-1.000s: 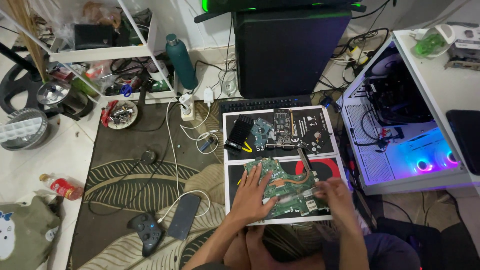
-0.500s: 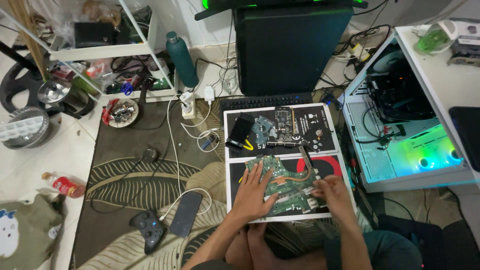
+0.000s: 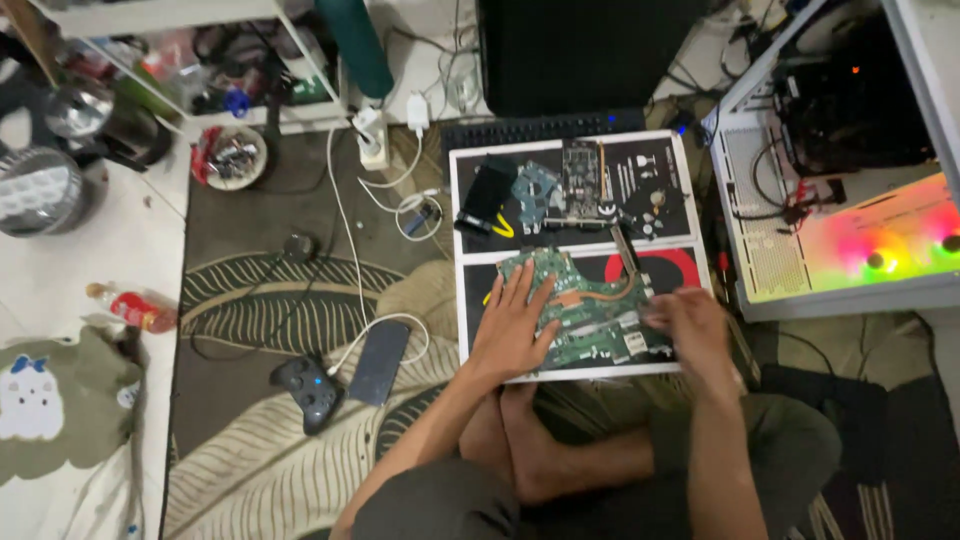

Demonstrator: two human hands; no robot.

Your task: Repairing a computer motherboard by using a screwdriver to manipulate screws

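Left hand [image 3: 515, 330] lay flat, fingers spread, on the green board [image 3: 590, 320] at lower centre of frame; right hand [image 3: 690, 330] curled at its right edge, grip unclear.

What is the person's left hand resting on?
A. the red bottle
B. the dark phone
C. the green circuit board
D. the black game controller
C: the left hand lies flat, fingers spread, on the green circuit board, while the game controller, the phone and the red bottle lie apart on the floor to its left, untouched.
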